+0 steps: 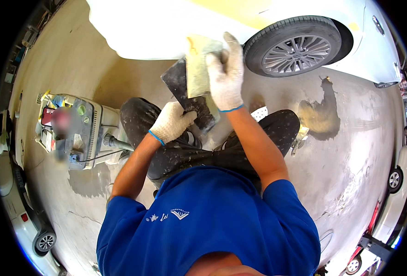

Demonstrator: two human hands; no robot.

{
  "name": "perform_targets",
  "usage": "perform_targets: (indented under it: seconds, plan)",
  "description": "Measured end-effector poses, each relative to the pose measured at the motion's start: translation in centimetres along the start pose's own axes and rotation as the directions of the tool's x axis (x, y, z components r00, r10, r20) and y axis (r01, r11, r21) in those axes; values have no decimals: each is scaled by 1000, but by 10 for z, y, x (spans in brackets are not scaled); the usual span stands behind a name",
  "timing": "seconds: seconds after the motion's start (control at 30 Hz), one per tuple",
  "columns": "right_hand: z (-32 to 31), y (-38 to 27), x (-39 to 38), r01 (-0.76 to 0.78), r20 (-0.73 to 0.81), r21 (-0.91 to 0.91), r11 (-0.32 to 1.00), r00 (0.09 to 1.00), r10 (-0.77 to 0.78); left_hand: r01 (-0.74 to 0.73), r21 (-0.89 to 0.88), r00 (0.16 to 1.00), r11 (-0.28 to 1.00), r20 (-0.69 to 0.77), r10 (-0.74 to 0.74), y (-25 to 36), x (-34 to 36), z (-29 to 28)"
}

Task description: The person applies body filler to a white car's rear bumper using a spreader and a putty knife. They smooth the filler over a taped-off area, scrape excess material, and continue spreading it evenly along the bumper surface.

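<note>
A grey boxy machine (85,120), possibly a dust extractor, stands on the concrete floor (70,60), a ribbed hose (120,143) attached. A dark stain (331,118) lies at right; white cars (404,162) appear near both edges.

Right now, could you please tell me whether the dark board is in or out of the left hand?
In: the left hand grips the dark board, thumb across its face.

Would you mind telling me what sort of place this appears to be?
Most likely a car body repair shop: the white car in front has yellowish patches on it, the left hand holds a dark, smeared plate, and other cars stand on both sides.
</note>
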State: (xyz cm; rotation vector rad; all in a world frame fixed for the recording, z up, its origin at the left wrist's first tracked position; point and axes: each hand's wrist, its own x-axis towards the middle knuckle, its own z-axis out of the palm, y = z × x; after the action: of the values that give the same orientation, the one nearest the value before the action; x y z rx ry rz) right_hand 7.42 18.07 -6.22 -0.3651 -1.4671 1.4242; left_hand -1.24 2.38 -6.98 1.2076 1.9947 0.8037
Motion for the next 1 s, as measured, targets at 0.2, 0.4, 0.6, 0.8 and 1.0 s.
perform_targets:
  seconds: [0.2,0.4,0.6,0.8,1.0]
  plan:
    - [-96,63,-31,-779,68,-29,626,623,779,-140,-305,989,942,-96,115,-8,3,-10]
    - [-70,-12,24,-604,430,70,794,737,522,-80,208,988,975,144,50,-29,13,13]
    - [-97,-10,25,135,-286,-267,954,935,-212,-4,-352,1000,936,10,8,16,25,23]
    - [-119,64,-28,-198,-397,-360,912,917,42,-225,-237,970,945,-146,194,45,40,29]
    - [-71,-7,23,6,-304,-73,997,952,-28,-224,-230,974,947,-79,212,35,35,32]
